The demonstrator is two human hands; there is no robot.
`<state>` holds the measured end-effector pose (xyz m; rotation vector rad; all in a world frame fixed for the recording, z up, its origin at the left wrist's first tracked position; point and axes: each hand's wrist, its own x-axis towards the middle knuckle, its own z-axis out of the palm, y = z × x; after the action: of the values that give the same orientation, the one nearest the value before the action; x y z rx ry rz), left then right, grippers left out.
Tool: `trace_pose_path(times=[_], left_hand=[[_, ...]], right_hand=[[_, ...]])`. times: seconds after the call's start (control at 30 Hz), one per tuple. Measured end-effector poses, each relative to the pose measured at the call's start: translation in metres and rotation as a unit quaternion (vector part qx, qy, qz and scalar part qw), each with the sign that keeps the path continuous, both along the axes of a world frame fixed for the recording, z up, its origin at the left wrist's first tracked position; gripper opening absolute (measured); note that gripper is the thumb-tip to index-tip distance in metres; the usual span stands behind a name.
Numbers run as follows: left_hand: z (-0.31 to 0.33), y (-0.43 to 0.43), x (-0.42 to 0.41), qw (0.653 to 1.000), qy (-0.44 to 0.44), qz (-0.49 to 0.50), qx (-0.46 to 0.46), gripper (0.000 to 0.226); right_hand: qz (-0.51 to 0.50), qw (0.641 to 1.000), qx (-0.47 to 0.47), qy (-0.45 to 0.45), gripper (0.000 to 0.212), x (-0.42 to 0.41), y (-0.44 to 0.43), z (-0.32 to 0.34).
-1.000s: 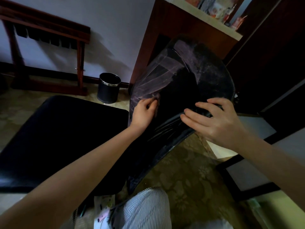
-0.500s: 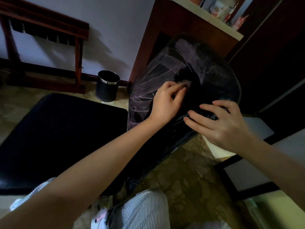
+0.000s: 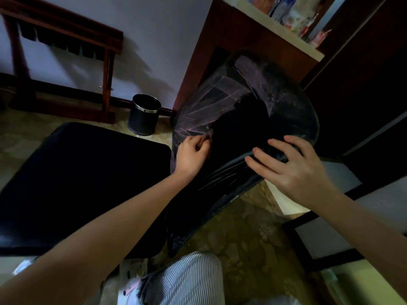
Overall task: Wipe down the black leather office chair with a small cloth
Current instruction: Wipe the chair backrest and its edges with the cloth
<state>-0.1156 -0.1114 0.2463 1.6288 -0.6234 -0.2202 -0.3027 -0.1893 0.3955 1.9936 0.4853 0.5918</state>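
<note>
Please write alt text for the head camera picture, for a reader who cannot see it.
A person's left hand pinches a small cloth against a dusty black chair backrest, while the open right hand rests on its edge. A black bin stands by the wall.

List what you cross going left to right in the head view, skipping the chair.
Rack → bin → left hand → right hand.

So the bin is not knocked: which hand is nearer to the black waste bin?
Left. The left hand is on the chair back, right of the waste bin; the right hand lies farther right on it.
</note>
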Motion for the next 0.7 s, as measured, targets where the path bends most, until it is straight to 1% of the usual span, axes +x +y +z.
trace_pose_path(times=[0.1,0.17,0.27,0.33,0.37,0.43,0.53,0.6,0.7], left_hand=[[-0.007,0.018,-0.014,0.999,0.031,-0.008,-0.010,0.029],[-0.008,0.026,-0.022,0.999,0.036,-0.016,-0.011,0.036],[-0.007,0.034,-0.027,1.000,0.022,-0.010,-0.003,0.034],[-0.004,0.038,-0.027,1.000,0.016,-0.002,0.002,0.031],[-0.003,0.039,-0.026,1.000,0.015,0.001,-0.001,0.030],[-0.001,0.042,-0.028,1.000,0.014,0.004,-0.020,0.028],[0.003,0.041,-0.034,0.998,0.002,-0.004,-0.059,0.028],[0.011,0.037,-0.035,0.997,-0.021,-0.010,-0.078,0.029],[0.026,0.028,-0.033,0.989,-0.083,-0.029,-0.116,0.029]], right_hand=[[-0.043,0.999,0.015,-0.002,0.028,-0.002,0.010,-0.007],[-0.083,0.996,0.013,0.025,0.034,0.001,0.020,-0.010],[-0.171,0.983,-0.008,0.061,0.070,0.016,0.029,-0.014],[-0.217,0.973,-0.016,0.075,0.084,0.027,0.032,-0.018],[-0.232,0.969,-0.022,0.088,0.086,0.030,0.033,-0.021],[-0.232,0.965,-0.040,0.115,0.084,0.033,0.035,-0.025],[-0.197,0.971,-0.047,0.126,0.072,0.031,0.036,-0.024],[-0.182,0.975,-0.034,0.125,0.071,0.031,0.035,-0.024],[-0.180,0.976,-0.003,0.122,0.067,0.028,0.037,-0.026]])
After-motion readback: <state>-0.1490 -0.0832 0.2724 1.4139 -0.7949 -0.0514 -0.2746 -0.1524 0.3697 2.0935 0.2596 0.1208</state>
